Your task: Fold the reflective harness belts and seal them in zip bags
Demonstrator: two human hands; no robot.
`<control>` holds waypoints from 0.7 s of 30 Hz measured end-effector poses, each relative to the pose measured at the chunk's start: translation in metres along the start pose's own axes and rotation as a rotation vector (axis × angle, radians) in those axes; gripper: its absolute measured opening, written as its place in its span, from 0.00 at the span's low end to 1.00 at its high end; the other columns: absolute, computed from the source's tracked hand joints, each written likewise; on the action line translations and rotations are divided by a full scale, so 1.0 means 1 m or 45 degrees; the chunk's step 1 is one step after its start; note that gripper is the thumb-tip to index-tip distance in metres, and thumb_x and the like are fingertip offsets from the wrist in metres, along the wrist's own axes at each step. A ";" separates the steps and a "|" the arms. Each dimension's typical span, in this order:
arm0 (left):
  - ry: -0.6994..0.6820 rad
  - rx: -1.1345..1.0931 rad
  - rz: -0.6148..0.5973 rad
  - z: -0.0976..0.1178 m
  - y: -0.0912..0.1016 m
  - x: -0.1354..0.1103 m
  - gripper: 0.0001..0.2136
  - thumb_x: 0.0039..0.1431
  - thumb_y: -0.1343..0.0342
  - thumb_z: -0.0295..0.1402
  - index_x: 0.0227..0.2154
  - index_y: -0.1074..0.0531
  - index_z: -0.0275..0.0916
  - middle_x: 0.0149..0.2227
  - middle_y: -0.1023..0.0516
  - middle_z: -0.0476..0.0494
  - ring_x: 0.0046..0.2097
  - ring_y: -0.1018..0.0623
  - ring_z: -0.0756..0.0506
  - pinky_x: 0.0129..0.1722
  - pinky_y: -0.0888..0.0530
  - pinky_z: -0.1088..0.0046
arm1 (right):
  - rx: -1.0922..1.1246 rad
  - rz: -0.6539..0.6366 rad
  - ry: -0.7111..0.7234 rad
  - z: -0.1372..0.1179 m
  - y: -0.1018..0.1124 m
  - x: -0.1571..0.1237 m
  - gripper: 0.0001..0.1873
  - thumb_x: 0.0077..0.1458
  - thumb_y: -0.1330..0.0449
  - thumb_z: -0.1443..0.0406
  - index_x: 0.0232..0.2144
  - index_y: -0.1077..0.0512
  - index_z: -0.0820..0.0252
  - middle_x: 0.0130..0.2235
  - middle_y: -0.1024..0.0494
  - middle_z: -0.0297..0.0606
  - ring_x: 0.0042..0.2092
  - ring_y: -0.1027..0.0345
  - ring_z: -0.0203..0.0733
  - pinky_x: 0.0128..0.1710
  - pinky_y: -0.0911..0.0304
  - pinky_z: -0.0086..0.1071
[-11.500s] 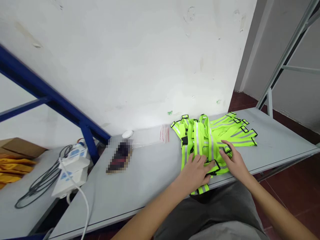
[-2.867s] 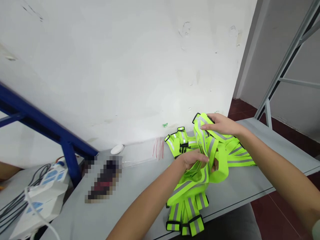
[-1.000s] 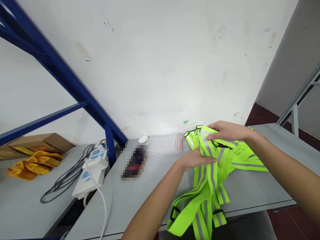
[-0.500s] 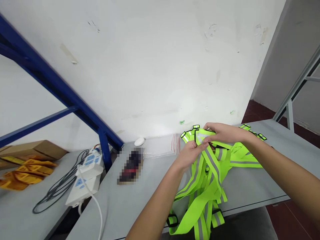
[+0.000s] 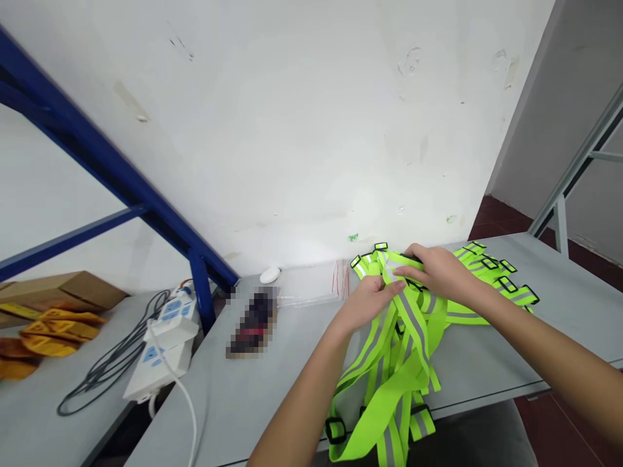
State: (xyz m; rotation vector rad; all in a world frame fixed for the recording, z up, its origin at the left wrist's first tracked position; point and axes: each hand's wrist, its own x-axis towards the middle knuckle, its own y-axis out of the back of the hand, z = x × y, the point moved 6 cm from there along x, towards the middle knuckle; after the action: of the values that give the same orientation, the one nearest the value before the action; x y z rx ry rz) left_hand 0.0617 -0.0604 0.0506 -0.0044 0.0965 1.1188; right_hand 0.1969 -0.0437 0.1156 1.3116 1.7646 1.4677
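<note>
A neon-yellow reflective vest (image 5: 403, 350) with grey stripes and black-edged strap ends lies in a heap on the grey table (image 5: 272, 383), and its lower straps hang over the near edge. My left hand (image 5: 367, 299) pinches a strap near the top of the heap. Close beside it on the right, my right hand (image 5: 435, 271) is closed on the same bunch of straps. More strap ends (image 5: 501, 285) fan out on the table to the right.
A blurred dark object (image 5: 252, 322) and a small white oval thing (image 5: 270, 275) lie left of the vest, near the wall. White power strips with cables (image 5: 160, 337) sit further left, by a blue shelf post (image 5: 199, 298). Yellow packets (image 5: 39, 327) and a cardboard box (image 5: 63, 288) are at far left.
Both hands have lifted and gathered the vest from flat on the table. In the last second my hands came together at its top and lowered slightly.
</note>
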 end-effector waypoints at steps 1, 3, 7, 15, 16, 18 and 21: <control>-0.006 0.037 0.065 0.000 0.003 -0.001 0.19 0.49 0.37 0.46 0.39 0.26 0.36 0.32 0.23 0.45 0.34 0.24 0.44 0.34 0.29 0.70 | -0.010 0.010 0.040 0.001 0.000 -0.001 0.22 0.59 0.49 0.47 0.42 0.33 0.57 0.30 0.22 0.40 0.30 0.29 0.46 0.26 0.49 0.30; -0.060 0.006 0.163 0.002 0.007 -0.004 0.29 0.47 0.34 0.42 0.51 0.33 0.42 0.44 0.24 0.43 0.41 0.24 0.43 0.37 0.29 0.71 | -0.009 0.024 0.134 -0.001 -0.001 -0.005 0.22 0.59 0.48 0.47 0.44 0.32 0.57 0.33 0.21 0.39 0.32 0.28 0.47 0.28 0.47 0.31; -0.267 -0.085 0.187 0.016 0.001 -0.010 0.34 0.45 0.33 0.37 0.57 0.38 0.46 0.52 0.29 0.43 0.54 0.30 0.42 0.47 0.32 0.72 | -0.052 0.089 0.301 -0.008 0.001 -0.012 0.23 0.59 0.47 0.47 0.46 0.33 0.56 0.34 0.19 0.39 0.31 0.26 0.47 0.29 0.47 0.31; -0.261 0.016 0.262 0.016 -0.004 -0.009 0.13 0.54 0.41 0.41 0.36 0.26 0.36 0.31 0.24 0.47 0.31 0.28 0.48 0.30 0.34 0.74 | -0.328 0.126 0.315 -0.007 0.002 -0.008 0.25 0.63 0.54 0.48 0.48 0.35 0.62 0.34 0.19 0.43 0.34 0.25 0.50 0.28 0.45 0.33; -0.277 -0.010 0.249 0.017 -0.004 -0.008 0.14 0.54 0.41 0.41 0.38 0.26 0.36 0.34 0.23 0.46 0.34 0.26 0.46 0.33 0.32 0.73 | -0.352 0.144 0.332 -0.009 0.001 -0.008 0.25 0.64 0.56 0.49 0.49 0.35 0.62 0.36 0.20 0.44 0.36 0.25 0.50 0.29 0.44 0.34; -0.308 -0.088 0.186 0.020 -0.005 -0.007 0.15 0.55 0.41 0.39 0.41 0.26 0.35 0.39 0.22 0.43 0.41 0.25 0.44 0.40 0.30 0.70 | -0.403 0.206 0.340 -0.014 0.000 -0.011 0.25 0.65 0.57 0.50 0.51 0.36 0.63 0.39 0.21 0.46 0.39 0.26 0.51 0.32 0.42 0.35; -0.332 -0.193 0.040 0.028 -0.007 -0.008 0.16 0.56 0.41 0.38 0.45 0.27 0.35 0.43 0.22 0.41 0.46 0.25 0.41 0.47 0.31 0.66 | -0.426 0.315 0.262 -0.020 -0.001 -0.017 0.28 0.64 0.56 0.49 0.53 0.37 0.65 0.39 0.22 0.48 0.39 0.27 0.52 0.36 0.42 0.37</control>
State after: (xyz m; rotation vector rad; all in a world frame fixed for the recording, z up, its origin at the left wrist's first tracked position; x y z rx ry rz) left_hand 0.0661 -0.0693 0.0787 0.0075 -0.2222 1.1471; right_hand 0.1867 -0.0684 0.1172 1.2712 1.4256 1.9979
